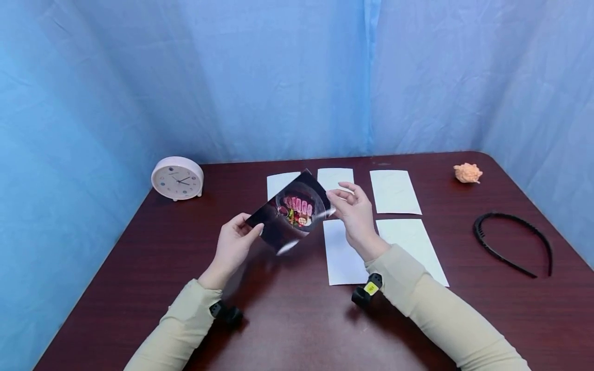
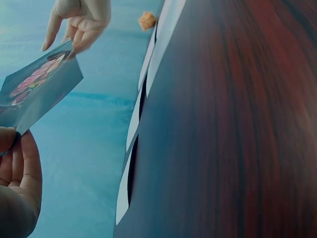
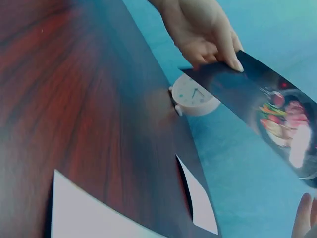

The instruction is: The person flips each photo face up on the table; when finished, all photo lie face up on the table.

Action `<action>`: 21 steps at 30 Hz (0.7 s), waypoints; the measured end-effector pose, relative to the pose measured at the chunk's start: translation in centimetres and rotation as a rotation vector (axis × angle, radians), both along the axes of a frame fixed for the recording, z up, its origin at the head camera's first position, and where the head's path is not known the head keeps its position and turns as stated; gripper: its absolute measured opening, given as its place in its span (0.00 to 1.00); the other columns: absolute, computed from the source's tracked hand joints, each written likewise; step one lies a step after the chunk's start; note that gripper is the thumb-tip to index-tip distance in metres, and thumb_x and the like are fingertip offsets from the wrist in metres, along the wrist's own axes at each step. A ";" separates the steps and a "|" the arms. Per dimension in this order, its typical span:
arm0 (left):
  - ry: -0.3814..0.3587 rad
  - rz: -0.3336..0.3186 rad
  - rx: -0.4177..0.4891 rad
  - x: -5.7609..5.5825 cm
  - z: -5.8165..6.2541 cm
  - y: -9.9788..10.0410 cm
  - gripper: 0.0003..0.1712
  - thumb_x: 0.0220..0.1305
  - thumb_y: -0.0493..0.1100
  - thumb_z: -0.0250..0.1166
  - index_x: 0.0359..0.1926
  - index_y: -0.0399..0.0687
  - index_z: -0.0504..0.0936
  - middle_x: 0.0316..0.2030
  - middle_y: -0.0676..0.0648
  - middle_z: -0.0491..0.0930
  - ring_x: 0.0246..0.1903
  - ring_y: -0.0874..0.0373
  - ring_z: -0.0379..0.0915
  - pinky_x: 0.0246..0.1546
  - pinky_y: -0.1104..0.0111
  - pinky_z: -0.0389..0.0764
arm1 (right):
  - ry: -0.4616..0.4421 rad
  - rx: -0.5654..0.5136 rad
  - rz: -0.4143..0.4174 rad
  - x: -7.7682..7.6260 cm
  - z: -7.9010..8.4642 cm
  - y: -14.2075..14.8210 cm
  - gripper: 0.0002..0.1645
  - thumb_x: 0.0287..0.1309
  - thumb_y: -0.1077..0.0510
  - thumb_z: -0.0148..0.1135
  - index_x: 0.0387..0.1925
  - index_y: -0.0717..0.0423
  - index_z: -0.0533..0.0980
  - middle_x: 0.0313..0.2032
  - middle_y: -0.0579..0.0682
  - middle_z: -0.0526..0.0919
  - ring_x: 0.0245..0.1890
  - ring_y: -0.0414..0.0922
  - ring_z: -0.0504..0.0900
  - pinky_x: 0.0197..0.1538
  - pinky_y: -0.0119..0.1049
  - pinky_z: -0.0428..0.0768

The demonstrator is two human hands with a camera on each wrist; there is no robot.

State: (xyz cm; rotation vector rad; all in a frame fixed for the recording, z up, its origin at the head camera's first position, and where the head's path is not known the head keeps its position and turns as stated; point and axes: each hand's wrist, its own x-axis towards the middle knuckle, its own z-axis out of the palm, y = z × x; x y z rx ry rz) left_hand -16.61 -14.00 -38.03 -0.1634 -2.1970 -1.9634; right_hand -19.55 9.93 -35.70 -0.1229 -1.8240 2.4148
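A glossy dark photo of sliced meat on a round plate is held up above the table, tilted. My left hand pinches its lower left corner between thumb and fingers, seen also in the right wrist view. At the opposite end, my right hand pinches the right edge with thumb and forefinger, the other fingers loosely bent. Beneath and to the right lie several white sheets, among them a near one partly behind the right hand. The photo covers part of the far left sheet.
A round white clock stands at the table's back left. Toward the right lie a black headband and, farther back, a small crumpled orange thing. Blue curtains hang around the dark red wooden table.
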 end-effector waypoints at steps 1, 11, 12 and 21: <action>0.000 -0.007 -0.027 0.0 0.0 -0.3 0.06 0.57 0.26 0.62 0.34 0.24 0.73 0.19 0.57 0.73 0.20 0.67 0.68 0.24 0.78 0.71 | 0.006 0.019 0.003 -0.1 0.0 0.2 0.22 0.60 0.64 0.60 0.55 0.57 0.67 0.33 0.40 0.80 0.32 0.34 0.80 0.40 0.30 0.82; -0.003 -0.112 -0.321 0.3 0.2 -2.8 0.04 0.59 0.31 0.64 0.35 0.32 0.78 0.26 0.42 0.79 0.23 0.64 0.71 0.26 0.75 0.72 | 0.049 0.412 0.267 0.1 0.1 1.4 0.31 0.58 0.62 0.63 0.62 0.58 0.64 0.51 0.60 0.75 0.45 0.45 0.81 0.49 0.37 0.81; 0.007 -0.117 -0.356 0.3 0.3 -3.0 0.04 0.59 0.31 0.64 0.35 0.33 0.79 0.25 0.42 0.78 0.22 0.64 0.70 0.25 0.75 0.71 | 0.067 0.474 0.301 0.2 0.1 1.5 0.32 0.58 0.62 0.64 0.63 0.57 0.63 0.54 0.62 0.73 0.47 0.47 0.81 0.50 0.40 0.80; 0.181 -0.179 -0.664 0.8 1.2 -3.8 0.04 0.56 0.32 0.67 0.31 0.44 0.81 0.24 0.52 0.73 0.25 0.63 0.66 0.27 0.72 0.71 | 0.368 0.962 0.392 1.5 0.3 0.9 0.23 0.56 0.62 0.65 0.54 0.58 0.73 0.47 0.54 0.80 0.48 0.50 0.80 0.53 0.43 0.78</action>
